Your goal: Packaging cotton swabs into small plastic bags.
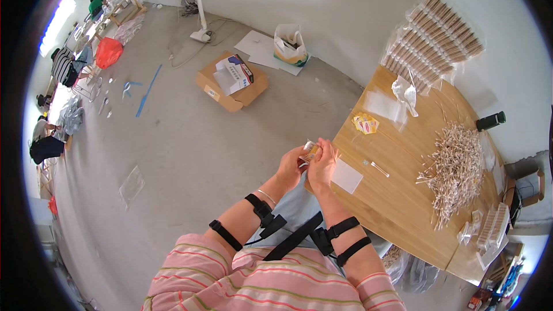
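A small pack of cotton swabs (311, 148) with a yellow label is held between my two hands, just off the table's left edge. My left hand (291, 166) grips it from the left with fingers curled. From the other side my right hand (323, 164) closes on it, partly covering the pack. Beside my right hand, a white rectangular sheet (347, 176) lies at the table edge. Farther up are yellow cards (366, 123) and a stack of clear plastic bags (383, 105). A few loose swabs (380, 169) lie apart from the big heap of swabs (458, 164).
Rows of packed swabs (432, 40) cover the far end of the wooden table (397, 213). A dark green cylinder (491, 121) lies by the wall. On the floor are an open cardboard box (233, 101) and a white bag (291, 46). Other people work far left.
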Tool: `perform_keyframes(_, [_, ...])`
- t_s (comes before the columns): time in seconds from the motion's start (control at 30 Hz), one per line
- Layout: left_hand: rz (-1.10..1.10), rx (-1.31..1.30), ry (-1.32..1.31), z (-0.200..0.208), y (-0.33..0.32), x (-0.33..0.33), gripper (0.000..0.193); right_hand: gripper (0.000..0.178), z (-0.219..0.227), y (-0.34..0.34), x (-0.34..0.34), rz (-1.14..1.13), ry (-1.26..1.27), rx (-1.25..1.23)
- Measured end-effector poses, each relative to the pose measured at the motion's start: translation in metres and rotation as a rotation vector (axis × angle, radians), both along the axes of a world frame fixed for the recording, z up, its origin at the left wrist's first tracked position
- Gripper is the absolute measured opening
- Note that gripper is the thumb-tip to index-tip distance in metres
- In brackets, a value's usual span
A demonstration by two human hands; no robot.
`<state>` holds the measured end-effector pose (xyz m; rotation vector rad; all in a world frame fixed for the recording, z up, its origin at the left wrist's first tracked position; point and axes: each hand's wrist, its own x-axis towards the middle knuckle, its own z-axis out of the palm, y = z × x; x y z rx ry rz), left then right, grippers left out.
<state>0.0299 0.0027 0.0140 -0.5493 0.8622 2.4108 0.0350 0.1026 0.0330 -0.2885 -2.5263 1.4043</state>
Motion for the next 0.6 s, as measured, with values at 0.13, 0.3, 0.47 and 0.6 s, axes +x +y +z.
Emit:
perform_keyframes(0.13, [0.077, -0.317, 0.019, 0.012, 0.025, -0.001, 0.023, 0.025, 0.000, 0.001, 0.000, -0.001, 0.017, -0.004])
perform_keyframes(0.3, [0.087, -0.402, -0.058, 0.015, 0.030, -0.008, 0.023, 0.024, -0.004, 0.004, 0.000, 0.001, 0.075, 0.023])
perform_keyframes(0.47, [0.057, -0.451, -0.058, 0.011, 0.030, -0.017, 0.022, 0.024, -0.009, 0.002, -0.001, -0.007, 0.068, 0.035])
perform_keyframes(0.6, [0.050, -0.365, -0.078, 0.013, 0.030, -0.015, 0.020, 0.025, -0.008, 0.002, 0.000, -0.013, 0.027, -0.003])
